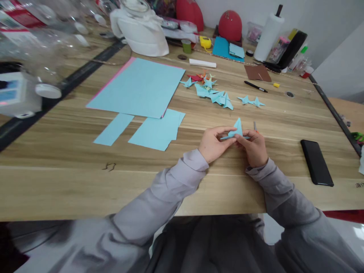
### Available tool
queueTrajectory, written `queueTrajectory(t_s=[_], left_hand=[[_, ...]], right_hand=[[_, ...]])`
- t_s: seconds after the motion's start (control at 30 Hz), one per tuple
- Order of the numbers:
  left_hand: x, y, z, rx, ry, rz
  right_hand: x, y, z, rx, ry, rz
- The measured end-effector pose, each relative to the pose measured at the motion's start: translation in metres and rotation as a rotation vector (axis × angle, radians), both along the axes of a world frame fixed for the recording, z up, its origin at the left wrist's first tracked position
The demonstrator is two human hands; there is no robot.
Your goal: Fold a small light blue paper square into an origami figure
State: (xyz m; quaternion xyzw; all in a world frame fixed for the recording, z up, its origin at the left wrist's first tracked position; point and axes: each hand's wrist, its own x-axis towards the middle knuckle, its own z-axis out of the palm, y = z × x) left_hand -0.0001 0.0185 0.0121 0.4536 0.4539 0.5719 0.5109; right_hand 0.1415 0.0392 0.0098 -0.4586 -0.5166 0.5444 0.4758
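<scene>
Right of the frame's centre, over the wood-grain counter (85,189), your left hand (212,142) and right hand (256,148) each apply a closed fingertip grip to the small folded light-blue paper piece (238,127), presumably to steady its creases. Light-blue paper figures (218,97) lie farther up the frame, likely to prevent crushing.

A black phone (316,163) lay to the right of the right hand (255,146), a black pen (255,87) beyond that hand. Well left of the left hand (214,143) lay clear plastic bottles (42,57).
</scene>
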Motion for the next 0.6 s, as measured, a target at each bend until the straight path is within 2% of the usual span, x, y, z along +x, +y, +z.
queueTrajectory(t_s=[0.17, 0.23, 0.37, 0.6], left_hand=[[-0.0017, 0.0012, 0.0024, -0.094, -0.216, 0.020], [-0.0025, 0.0022, 0.0018, -0.107, -0.242, 0.023], [-0.0026, 0.0025, -0.0014, -0.062, -0.169, 0.040], [-0.0002, 0.0045, -0.0074, 0.018, -0.091, 0.034]], right_hand=[[0.0001, -0.0003, -0.0003, 0.012, 0.050, -0.048], [0.0006, 0.0004, -0.0006, 0.021, 0.033, -0.073], [0.0013, 0.0018, -0.0010, 0.072, -0.024, -0.093], [0.0012, 0.0021, -0.0016, 0.114, -0.069, -0.003]])
